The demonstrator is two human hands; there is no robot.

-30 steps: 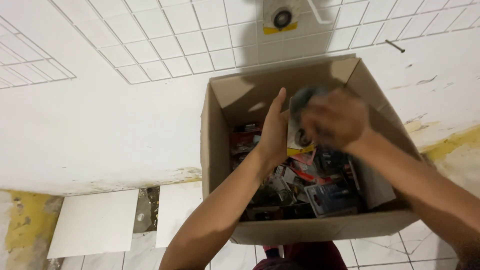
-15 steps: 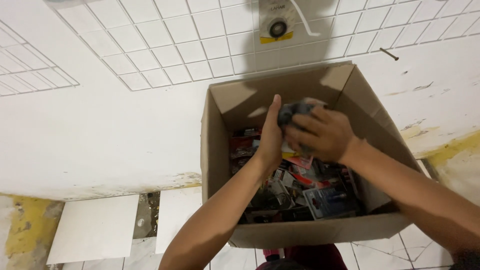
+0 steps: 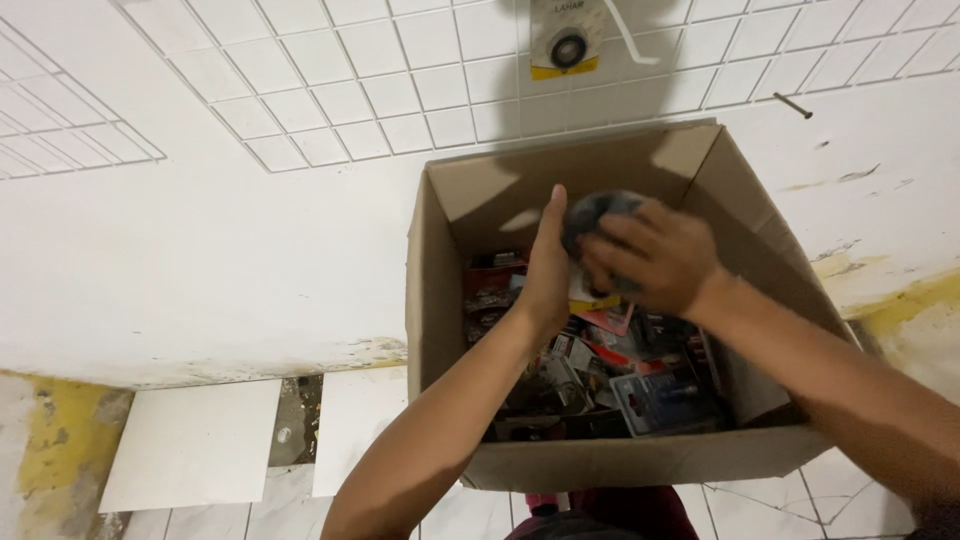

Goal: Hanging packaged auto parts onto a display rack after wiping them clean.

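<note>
Open brown cardboard box (image 3: 440, 330), centre to lower right of frame, flaps up, packed with small retail packs. Red-and-black carded packs (image 3: 492, 285) at its upper left inside; red-edged pack (image 3: 605, 322) mid-box; clear blister pack with blue-grey card (image 3: 655, 400) lower right inside. Top centre on the tiled wall: white label with yellow strip (image 3: 566, 40) around a round grey fitting.

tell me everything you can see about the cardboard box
The open brown cardboard box sits low in the view, flaps raised, in front of a white tiled wall. It is full of small packaged items, red, black and grey. The left hand and right hand reach inside, holding a dark grey round object.
</note>
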